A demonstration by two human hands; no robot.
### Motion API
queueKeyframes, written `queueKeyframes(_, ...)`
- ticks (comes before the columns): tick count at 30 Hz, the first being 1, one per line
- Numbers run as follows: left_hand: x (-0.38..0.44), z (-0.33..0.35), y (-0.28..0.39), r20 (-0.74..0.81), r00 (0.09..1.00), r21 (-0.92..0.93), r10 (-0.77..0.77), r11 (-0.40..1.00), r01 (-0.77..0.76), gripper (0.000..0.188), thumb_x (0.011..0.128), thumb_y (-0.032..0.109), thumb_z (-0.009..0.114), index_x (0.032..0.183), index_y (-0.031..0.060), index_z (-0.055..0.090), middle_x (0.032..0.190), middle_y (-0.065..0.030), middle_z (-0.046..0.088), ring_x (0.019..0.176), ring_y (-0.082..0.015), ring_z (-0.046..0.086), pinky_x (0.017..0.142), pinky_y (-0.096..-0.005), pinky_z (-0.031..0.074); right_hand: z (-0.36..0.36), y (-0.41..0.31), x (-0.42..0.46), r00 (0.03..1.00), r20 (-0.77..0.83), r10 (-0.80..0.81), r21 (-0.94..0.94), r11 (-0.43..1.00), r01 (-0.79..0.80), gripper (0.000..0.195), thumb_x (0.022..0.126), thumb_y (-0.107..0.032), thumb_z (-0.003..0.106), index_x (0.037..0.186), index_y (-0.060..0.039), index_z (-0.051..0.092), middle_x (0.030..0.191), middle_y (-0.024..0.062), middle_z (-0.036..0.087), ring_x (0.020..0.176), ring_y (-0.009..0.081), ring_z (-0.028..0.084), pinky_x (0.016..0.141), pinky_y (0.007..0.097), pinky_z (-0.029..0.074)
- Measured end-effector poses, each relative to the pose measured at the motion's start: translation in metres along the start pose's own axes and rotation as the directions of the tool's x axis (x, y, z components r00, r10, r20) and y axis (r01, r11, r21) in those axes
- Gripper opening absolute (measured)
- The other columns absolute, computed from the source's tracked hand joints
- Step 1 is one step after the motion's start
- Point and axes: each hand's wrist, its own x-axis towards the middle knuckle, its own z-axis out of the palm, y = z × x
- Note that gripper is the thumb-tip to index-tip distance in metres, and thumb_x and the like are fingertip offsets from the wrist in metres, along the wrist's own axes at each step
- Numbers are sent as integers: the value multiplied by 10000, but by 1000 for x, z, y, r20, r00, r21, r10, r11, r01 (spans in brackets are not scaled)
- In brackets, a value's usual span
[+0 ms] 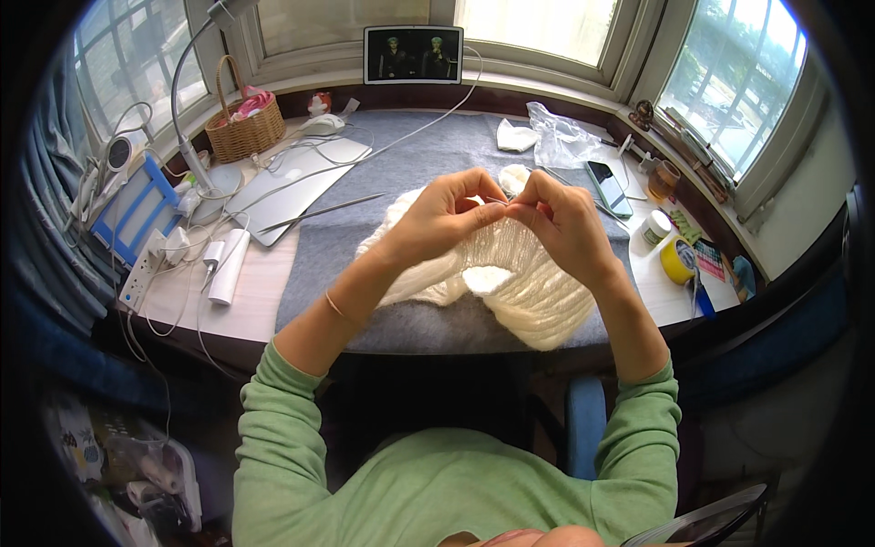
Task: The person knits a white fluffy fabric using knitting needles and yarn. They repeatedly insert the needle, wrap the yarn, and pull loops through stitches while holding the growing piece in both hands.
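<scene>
Both my hands meet above a cream knitted piece (540, 287) that lies in folds on a grey felt mat (328, 253). My left hand (454, 208) pinches a thin, pale needle-like tool (497, 201) between thumb and fingers. Against it, my right hand (557, 219) has its thumb and fingertips closed; whether it grips the tool, yarn or the knitting is too small to tell. Just behind the fingertips sits a ball of white yarn (514, 179). One grey knitting needle (328, 212) rests to the left, partly over a silver laptop (294, 184). Further needles (601, 207) show behind my right hand.
A tablet (413, 56) stands at the window. At left are a wicker basket (246, 130), a desk lamp (198, 167), a power strip (143, 273) and tangled cables. On the right lie a phone (609, 189), a plastic bag (564, 137), a white jar (655, 228) and yellow tape (677, 260).
</scene>
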Motion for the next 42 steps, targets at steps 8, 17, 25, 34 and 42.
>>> queueKeyframes(8, 13, -96, -22, 19, 939, 56, -342, 939, 341, 1106, 825, 854, 317, 1461, -50, 344, 1477, -286, 377, 1407, -378, 351, 1149, -511, 289, -46, 56, 48, 960, -281, 10, 436, 892, 118, 194, 923, -162, 694, 819, -68, 560, 647, -66, 511, 552, 24, 419, 492, 201, 363)
queueKeyframes(17, 68, -172, 65, -89, 974, 484, 208, 864, -140, 535, 925, 621, 551, 806, 108, 645, 640, 62, 542, 534, -29, 480, 499, -195, 372, -91, 103, 86, 934, -353, -61, 502, 830, 244, 204, 956, -281, 650, 829, -126, 613, 644, -71, 547, 507, 4, 424, 445, 166, 327)
queueKeyframes(25, 13, -112, 119, 255, 803, 805, 538, 342, -485, 507, 995, 439, 539, 718, 20, 611, 613, -19, 532, 507, -131, 488, 474, -271, 420, -80, 58, 52, 949, -280, -146, 416, 872, 257, 227, 967, -309, 623, 836, -124, 625, 636, -61, 563, 500, 1, 487, 437, 151, 403)
queueKeyframes(34, -35, -62, 46, 275, 867, 868, 415, 282, -410, 498, 920, 471, 596, 627, 84, 481, 530, -53, 460, 449, -216, 477, 427, -327, 386, -13, 50, -7, 994, -83, 77, 519, 854, -23, 199, 900, -86, 708, 796, -24, 549, 698, -45, 568, 622, 14, 473, 551, 192, 409)
queueKeyframes(42, -42, -32, 17, 177, 949, 878, 259, 394, -271, 378, 961, 308, 591, 709, 30, 552, 600, -136, 522, 512, -320, 519, 481, -370, 409, 17, 24, -29, 977, -192, -92, 144, 982, 121, 223, 848, -110, 753, 767, -32, 561, 636, 63, 630, 550, 107, 601, 482, 260, 451)
